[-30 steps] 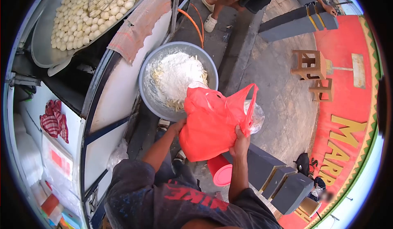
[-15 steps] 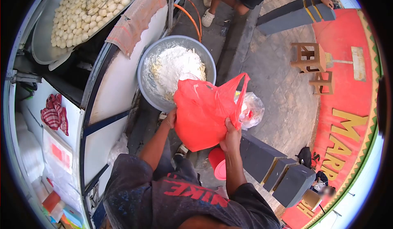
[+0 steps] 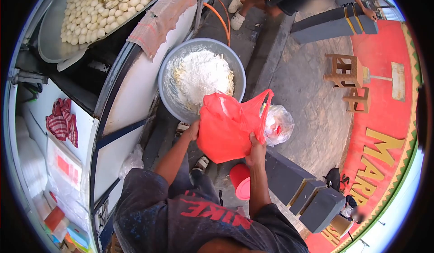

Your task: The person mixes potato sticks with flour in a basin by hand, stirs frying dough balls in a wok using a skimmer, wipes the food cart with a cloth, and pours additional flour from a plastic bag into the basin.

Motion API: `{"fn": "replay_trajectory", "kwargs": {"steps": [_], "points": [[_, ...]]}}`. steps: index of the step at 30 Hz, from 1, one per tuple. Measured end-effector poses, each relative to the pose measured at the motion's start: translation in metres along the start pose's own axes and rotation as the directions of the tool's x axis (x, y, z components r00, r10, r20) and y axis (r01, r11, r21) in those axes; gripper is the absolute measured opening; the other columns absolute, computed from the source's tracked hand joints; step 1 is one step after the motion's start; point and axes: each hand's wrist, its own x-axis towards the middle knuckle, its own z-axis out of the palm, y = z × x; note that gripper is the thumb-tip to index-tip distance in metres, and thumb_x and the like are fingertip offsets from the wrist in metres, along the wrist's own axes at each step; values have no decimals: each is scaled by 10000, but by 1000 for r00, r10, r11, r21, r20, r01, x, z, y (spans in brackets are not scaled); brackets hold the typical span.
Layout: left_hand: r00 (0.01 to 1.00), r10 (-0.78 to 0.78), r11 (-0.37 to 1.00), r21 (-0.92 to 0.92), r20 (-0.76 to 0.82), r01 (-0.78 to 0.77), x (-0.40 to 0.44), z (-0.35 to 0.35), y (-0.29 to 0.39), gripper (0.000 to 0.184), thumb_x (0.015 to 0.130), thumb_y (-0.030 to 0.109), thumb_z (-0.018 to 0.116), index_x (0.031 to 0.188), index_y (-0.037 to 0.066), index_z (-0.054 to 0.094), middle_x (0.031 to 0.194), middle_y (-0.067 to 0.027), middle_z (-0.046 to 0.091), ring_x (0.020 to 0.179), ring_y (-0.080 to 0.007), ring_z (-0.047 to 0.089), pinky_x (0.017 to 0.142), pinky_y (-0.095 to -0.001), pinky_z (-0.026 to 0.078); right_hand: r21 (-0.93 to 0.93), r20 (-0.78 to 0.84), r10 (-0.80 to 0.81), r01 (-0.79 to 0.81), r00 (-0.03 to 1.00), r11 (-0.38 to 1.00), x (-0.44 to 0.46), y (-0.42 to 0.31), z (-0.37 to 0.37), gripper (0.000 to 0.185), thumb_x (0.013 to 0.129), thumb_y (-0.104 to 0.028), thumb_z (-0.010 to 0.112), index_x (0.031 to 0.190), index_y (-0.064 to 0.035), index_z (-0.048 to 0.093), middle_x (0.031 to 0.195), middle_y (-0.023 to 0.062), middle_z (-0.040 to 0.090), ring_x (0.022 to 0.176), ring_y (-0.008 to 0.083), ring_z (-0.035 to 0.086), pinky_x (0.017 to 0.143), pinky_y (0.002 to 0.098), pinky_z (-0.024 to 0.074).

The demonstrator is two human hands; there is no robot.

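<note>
A red plastic bag (image 3: 228,131) is held between my two hands, its mouth toward the grey basin beyond it. My left hand (image 3: 195,130) grips the bag's left side, and my right hand (image 3: 256,151) grips its right side below the loop handle. In the wide grey basin (image 3: 163,97) lies a heap of white powder (image 3: 203,74) over pale shredded pieces, some of them showing at the edges. The bag overlaps the basin's near rim. What the bag contains is hidden.
A clear plastic bag (image 3: 279,125) and a red bucket (image 3: 239,177) are to the right. On the left, a cart (image 3: 129,101) carries a large pan (image 3: 50,45) of pale round balls. Dark blocks (image 3: 289,176) border the pavement. Another person's legs (image 3: 251,4) are at the top.
The bag has come slightly down and looks flatter, with both hands still on it. More of the white heap shows. The whole view has shifted a little.
</note>
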Motion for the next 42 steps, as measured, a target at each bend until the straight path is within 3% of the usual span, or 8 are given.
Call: {"fn": "replay_trajectory", "kwargs": {"steps": [6, 10, 13, 16, 22, 23, 27, 42], "points": [[973, 198, 980, -62, 122, -191, -19, -8, 7, 671, 891, 351, 527, 1457, 57, 321, 1461, -103, 408, 1357, -215, 370, 1120, -378, 287, -142, 94, -162, 174, 982, 975, -24, -7, -14, 284, 934, -96, 542, 1200, 2, 568, 1141, 48, 609, 1032, 138, 550, 926, 318, 426], [768, 613, 482, 683, 184, -549, -37, 52, 54, 963, 817, 442, 631, 1523, 87, 80, 1566, -136, 167, 1455, -286, 141, 1166, -447, 112, -288, 179, -232, 276, 956, 917, -25, -5, -23, 311, 928, -133, 562, 1206, 6, 572, 1127, 32, 602, 1023, 110, 519, 922, 287, 397], [737, 490, -193, 882, 466, -429, -51, 119, 111, 1083, 738, 441, 731, 1524, 94, 72, 1543, -178, 203, 1442, -300, 180, 1159, -513, 28, -271, 166, -283, 320, 945, 908, -27, -11, -15, 277, 924, -138, 566, 1160, 6, 583, 1077, 13, 593, 985, 99, 504, 893, 279, 397], [794, 263, -341, 823, 548, -455, -47, 151, 135, 1134, 651, 422, 809, 1512, 92, 148, 1458, -168, 373, 1368, -290, 311, 1134, -552, 45, -241, 153, -313, 343, 937, 908, -30, -19, -11, 208, 921, -132, 567, 1081, -1, 592, 993, -17, 568, 910, 79, 477, 832, 262, 398], [849, -39, -616, 656, 527, -436, -38, 146, 160, 422, 648, 309, 805, 987, 107, 655, 964, -23, 614, 1015, -225, 508, 1002, -507, 243, -160, 118, -269, 286, 956, 945, -25, -13, -27, 234, 925, -60, 568, 1153, -19, 601, 1063, 8, 606, 973, 93, 526, 886, 285, 410], [779, 31, -590, 641, 626, -491, -44, 145, 162, 203, 690, 226, 766, 799, 106, 644, 865, -14, 581, 965, -225, 510, 974, -468, 283, -148, 115, -287, 302, 951, 942, -24, -14, -24, 232, 924, -58, 571, 1150, -19, 604, 1063, 9, 607, 974, 94, 527, 886, 284, 410], [638, 112, -534, 588, 762, -608, -60, 150, 167, 110, 728, 133, 684, 791, 96, 603, 794, -26, 565, 980, -228, 522, 918, -400, 333, -84, 85, -315, 322, 945, 943, -26, -13, -24, 237, 934, -52, 556, 1164, -12, 597, 1078, 16, 608, 993, 107, 529, 905, 288, 406], [438, 117, -704, 386, 891, -596, -119, 178, 157, 79, 746, 80, 595, 735, 135, 540, 720, 17, 508, 794, -133, 553, 919, -375, 330, 238, -223, -403, 451, 887, 860, -32, 5, -41, 286, 960, -75, 453, 1214, 28, 534, 1160, 122, 590, 1043, 220, 593, 900, 380, 485]]}}
